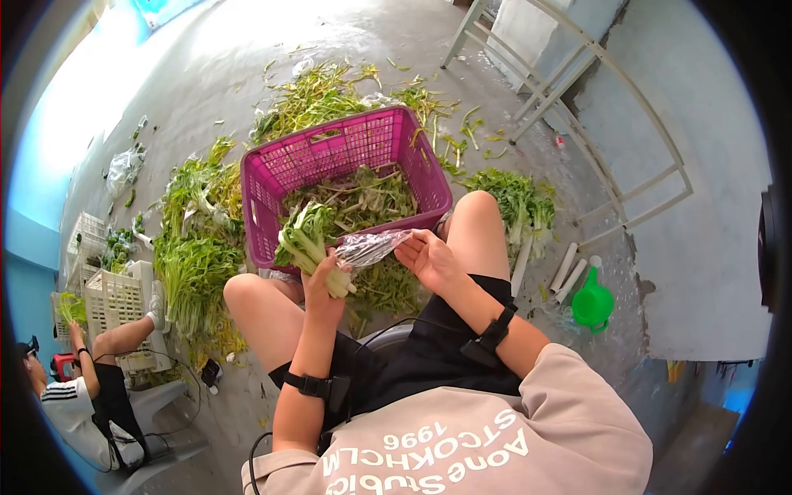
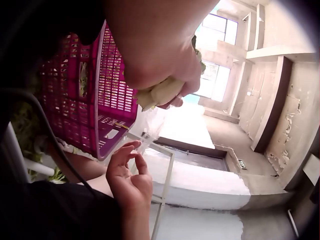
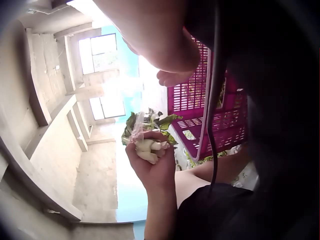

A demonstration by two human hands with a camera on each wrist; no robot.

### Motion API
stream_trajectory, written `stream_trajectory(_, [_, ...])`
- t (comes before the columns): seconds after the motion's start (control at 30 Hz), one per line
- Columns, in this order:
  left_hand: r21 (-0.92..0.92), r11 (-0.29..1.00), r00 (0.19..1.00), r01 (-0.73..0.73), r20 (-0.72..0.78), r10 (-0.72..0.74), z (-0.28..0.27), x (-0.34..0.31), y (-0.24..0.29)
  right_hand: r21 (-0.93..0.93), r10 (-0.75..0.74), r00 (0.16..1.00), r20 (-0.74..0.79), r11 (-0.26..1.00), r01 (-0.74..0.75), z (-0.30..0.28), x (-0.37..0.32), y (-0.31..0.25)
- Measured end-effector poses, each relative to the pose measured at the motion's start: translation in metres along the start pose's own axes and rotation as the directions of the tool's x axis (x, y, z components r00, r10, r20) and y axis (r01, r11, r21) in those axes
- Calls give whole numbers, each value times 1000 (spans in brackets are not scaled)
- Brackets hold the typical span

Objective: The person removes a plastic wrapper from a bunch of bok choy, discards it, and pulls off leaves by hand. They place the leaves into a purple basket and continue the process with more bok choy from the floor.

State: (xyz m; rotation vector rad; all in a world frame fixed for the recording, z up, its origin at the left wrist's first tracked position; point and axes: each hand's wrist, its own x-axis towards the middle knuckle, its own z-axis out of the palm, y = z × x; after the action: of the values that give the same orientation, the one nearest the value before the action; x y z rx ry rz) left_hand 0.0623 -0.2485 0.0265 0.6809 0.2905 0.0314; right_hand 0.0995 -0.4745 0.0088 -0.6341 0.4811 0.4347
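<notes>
My left hand grips a bunch of leafy greens, its pale cut stalk ends toward me and its leaves pointing away. From the bunch, a strip of clear plastic film stretches across to my right hand, which pinches its far end between thumb and fingers. The left wrist view shows the white stalk base poking out of the left fist. Seen from the right wrist, the film bunches around the greens beside the left thumb.
Before my knees stands a purple crate with loose trimmings inside. Heaps of greens lie left of it, and more to the right. A green scoop and a metal frame are at right. Another person sits at far left.
</notes>
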Motion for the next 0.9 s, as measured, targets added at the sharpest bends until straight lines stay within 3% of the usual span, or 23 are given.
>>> stream_trajectory(0.13, [-31,999,994,32,102,-28,0,-7,-2,147,-73,988,137,988,52,2,2,-7])
stream_trajectory(0.23, [5,998,991,57,121,-58,1,-11,-5,199,-72,993,97,979,52,18,-10,-13])
stream_trajectory(0.37, [6,995,989,98,110,-98,-1,-10,-10,145,-105,972,208,987,75,8,-8,-14])
stream_trajectory(0.47, [-34,996,993,85,80,-82,-1,-8,-7,171,-10,976,218,985,-28,7,-8,-15])
stream_trajectory(0.57, [-43,997,996,67,56,-65,-1,-6,-1,-41,305,928,215,952,-303,8,-8,-13])
stream_trajectory(0.6, [-24,998,996,63,60,-62,-2,-5,1,-46,315,925,213,949,-313,10,-10,-10])
stream_trajectory(0.67, [-37,997,992,62,114,-57,-8,-1,1,-288,438,878,193,881,-376,18,-16,0])
stream_trajectory(0.73, [24,998,986,65,153,-68,-6,0,2,-321,468,870,154,857,-404,23,-17,7])
stream_trajectory(0.8, [31,998,988,53,144,-57,-1,-1,3,-391,607,770,195,768,-507,27,-20,6])
stream_trajectory(0.9, [59,996,989,69,124,-76,-1,-1,2,-476,626,736,258,745,-467,19,-17,6])
